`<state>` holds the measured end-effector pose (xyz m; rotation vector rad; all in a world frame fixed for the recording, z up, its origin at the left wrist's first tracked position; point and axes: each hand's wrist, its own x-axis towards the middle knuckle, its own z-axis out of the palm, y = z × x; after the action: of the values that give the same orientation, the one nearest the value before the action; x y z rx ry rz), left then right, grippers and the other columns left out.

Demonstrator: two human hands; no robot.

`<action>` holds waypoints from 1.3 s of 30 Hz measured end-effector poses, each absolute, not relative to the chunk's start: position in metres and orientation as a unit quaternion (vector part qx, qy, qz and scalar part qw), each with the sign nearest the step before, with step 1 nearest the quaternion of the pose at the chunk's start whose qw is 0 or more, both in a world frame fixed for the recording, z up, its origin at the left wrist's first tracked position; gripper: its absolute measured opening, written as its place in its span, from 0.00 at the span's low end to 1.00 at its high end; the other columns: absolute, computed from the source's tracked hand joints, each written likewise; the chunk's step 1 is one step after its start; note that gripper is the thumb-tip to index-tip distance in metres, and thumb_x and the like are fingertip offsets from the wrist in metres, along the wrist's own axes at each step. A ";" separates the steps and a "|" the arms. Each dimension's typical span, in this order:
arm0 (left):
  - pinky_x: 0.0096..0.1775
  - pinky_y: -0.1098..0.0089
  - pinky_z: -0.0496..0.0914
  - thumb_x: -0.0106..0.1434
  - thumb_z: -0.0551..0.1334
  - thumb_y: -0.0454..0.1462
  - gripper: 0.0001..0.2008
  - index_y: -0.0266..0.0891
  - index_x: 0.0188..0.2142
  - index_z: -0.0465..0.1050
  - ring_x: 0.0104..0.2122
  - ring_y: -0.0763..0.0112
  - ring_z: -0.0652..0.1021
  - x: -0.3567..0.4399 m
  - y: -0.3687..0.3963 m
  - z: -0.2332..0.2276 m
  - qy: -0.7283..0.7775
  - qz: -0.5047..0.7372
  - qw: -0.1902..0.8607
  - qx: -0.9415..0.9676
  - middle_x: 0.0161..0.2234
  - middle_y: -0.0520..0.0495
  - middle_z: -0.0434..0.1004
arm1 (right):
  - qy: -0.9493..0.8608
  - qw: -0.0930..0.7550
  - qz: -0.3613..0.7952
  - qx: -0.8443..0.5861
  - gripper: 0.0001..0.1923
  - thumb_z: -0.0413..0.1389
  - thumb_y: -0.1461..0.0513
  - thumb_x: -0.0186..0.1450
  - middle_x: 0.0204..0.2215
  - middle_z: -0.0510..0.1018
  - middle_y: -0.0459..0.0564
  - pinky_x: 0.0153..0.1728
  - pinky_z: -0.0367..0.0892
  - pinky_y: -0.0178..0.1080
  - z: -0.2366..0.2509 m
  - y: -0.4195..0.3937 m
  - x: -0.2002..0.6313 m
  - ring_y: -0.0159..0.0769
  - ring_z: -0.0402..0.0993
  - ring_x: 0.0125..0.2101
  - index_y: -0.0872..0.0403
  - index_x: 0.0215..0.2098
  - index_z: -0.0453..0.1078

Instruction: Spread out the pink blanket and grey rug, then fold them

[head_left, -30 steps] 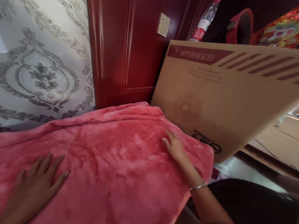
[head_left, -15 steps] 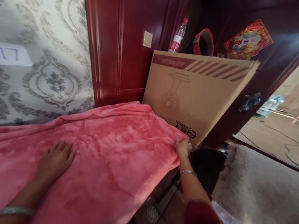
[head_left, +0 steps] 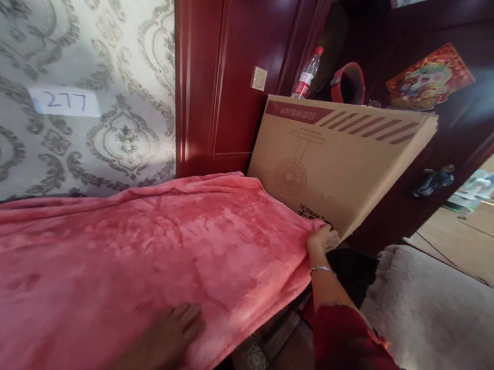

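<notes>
We see a pink fleece blanket (head_left: 121, 259) spread flat, w/ far edge along the patterned wallpaper wall (head_left: 66, 22). Left hand (head_left: 166, 342) lies flat, fingers together, on blanket's near edge. Right hand (head_left: 323, 239) is pinched shut on blanket's far right corner, just beside the brown cardboard fan box (head_left: 327, 160) standing vs. the dark red wooden door (head_left: 245, 52).

Left hand (head_left: 163, 348) slid to near edge of pink blanket (head_left: 122, 252)
</notes>
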<state>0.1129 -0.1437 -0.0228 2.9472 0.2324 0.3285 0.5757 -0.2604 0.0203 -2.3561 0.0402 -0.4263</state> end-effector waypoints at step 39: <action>0.63 0.43 0.58 0.57 0.70 0.37 0.40 0.40 0.66 0.55 0.65 0.46 0.60 0.015 -0.235 -0.038 0.155 0.134 0.056 0.977 0.67 0.36 0.58 | -0.015 0.744 0.408 -0.530 0.15 0.62 0.63 0.49 0.31 0.81 0.45 0.36 0.78 0.36 -0.055 -0.356 0.354 0.38 0.80 0.31 0.51 0.36 0.71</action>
<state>0.0146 -0.2352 -0.0375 2.9654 0.4715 0.4056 0.3541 -0.3557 -0.0551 -1.1600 -0.0333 0.8929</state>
